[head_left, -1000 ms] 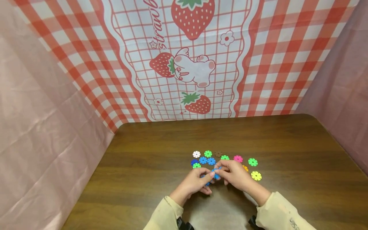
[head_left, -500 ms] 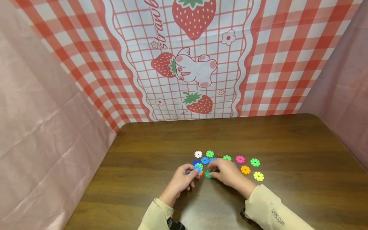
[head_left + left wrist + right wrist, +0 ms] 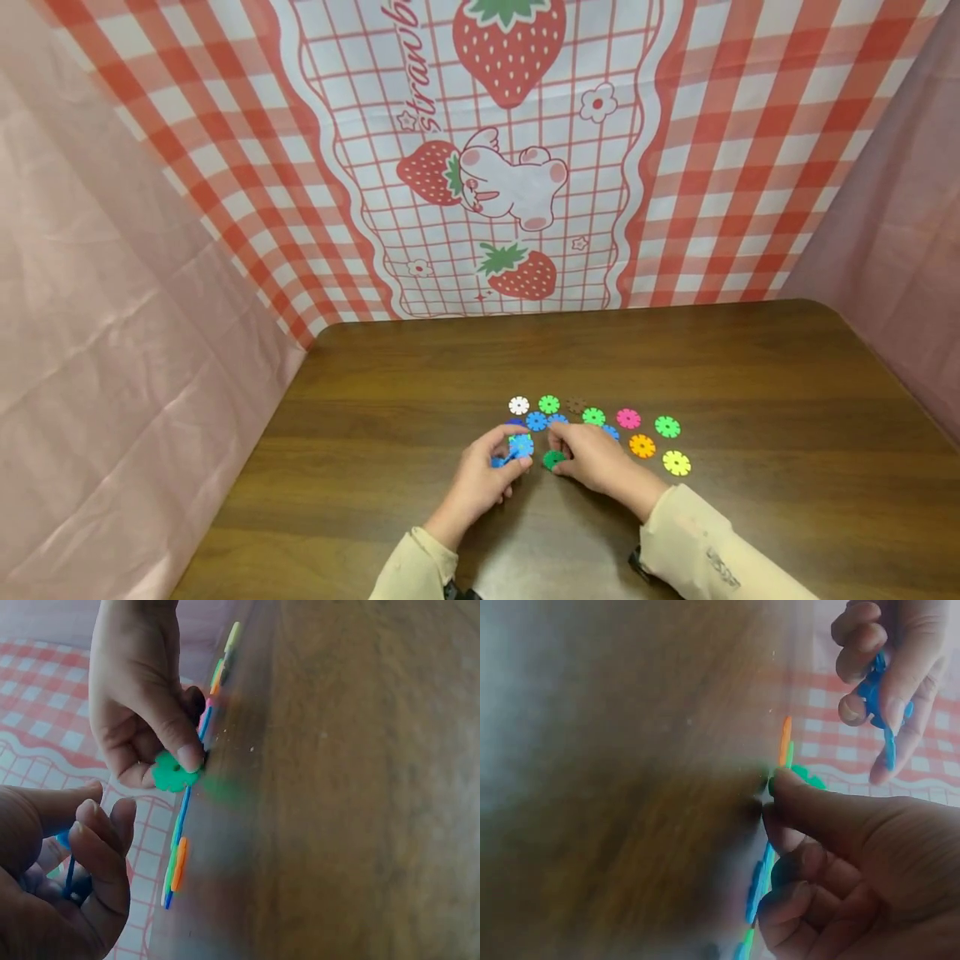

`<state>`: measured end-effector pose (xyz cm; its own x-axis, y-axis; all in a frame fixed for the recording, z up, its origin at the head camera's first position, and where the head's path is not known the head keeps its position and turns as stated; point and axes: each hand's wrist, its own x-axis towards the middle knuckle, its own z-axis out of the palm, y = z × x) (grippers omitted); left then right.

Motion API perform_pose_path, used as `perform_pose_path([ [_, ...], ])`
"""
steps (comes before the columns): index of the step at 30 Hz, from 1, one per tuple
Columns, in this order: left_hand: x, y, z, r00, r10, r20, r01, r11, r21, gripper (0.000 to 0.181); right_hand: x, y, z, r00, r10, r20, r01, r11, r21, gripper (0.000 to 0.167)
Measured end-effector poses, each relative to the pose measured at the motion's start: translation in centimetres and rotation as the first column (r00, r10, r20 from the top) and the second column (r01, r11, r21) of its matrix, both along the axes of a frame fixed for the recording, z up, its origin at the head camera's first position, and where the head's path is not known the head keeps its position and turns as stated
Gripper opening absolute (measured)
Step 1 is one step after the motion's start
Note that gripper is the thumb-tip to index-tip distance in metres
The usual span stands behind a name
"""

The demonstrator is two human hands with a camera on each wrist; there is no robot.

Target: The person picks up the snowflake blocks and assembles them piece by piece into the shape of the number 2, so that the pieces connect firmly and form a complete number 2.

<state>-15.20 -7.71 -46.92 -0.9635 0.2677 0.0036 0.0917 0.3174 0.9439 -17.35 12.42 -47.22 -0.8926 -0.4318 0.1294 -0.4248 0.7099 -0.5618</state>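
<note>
Head view, lower centre: the left hand [image 3: 478, 468] is gripping blue discs [image 3: 522, 447], while the right hand [image 3: 596, 458], just right of them, is pinching a green disc [image 3: 553, 460] near its edge. The green disc could be slipping if that narrow pinch is proving weak; the blue discs could be twisting under uneven thumb pressure; low right-hand knuckles could be nudging the other discs [image 3: 536, 421] above.

Curtained booth — checked cloth [image 3: 517, 175], pink drapes [image 3: 135, 333], table [image 3: 360, 417].
</note>
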Motion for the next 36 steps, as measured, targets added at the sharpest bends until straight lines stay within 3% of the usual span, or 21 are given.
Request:
perform_pose_path([
  [4, 0.1, 0.3, -0.1, 0.999, -0.004, -0.034, 0.003, 0.999, -0.039, 0.036, 0.3, 0.7, 0.0, 0.999, -0.007, 0.041, 0.012, 0.99, -0.137, 0.02],
  [8, 0.0, 0.5, -0.1, 0.999, -0.002, -0.048, 0.0, 0.999, -0.049, 0.035, 0.9, 1.3, 0.3, 0.997, 0.002, 0.071, 0.017, 0.961, -0.274, 0.01],
  [13, 0.1, 1.1, 0.1, 0.999, -0.023, -0.039, 0.021, 0.999, -0.036, 0.036, 1.6, 1.6, 0.8, 0.997, 0.011, 0.077, 0.017, 0.937, -0.348, 0.005],
  [22, 0.2, 1.9, 0.5, 0.996, -0.09, 0.008, 0.09, 0.996, 0.01, 0.032, 2.0, 1.6, 0.9, 0.998, 0.007, 0.057, 0.014, 0.936, -0.351, 0.007],
  [36, 0.6, 2.8, 0.4, 0.996, -0.083, 0.043, 0.08, 0.995, 0.053, 0.017, 2.0, 1.3, 0.4, 0.999, 0.021, -0.049, -0.037, 0.942, -0.334, 0.012],
])
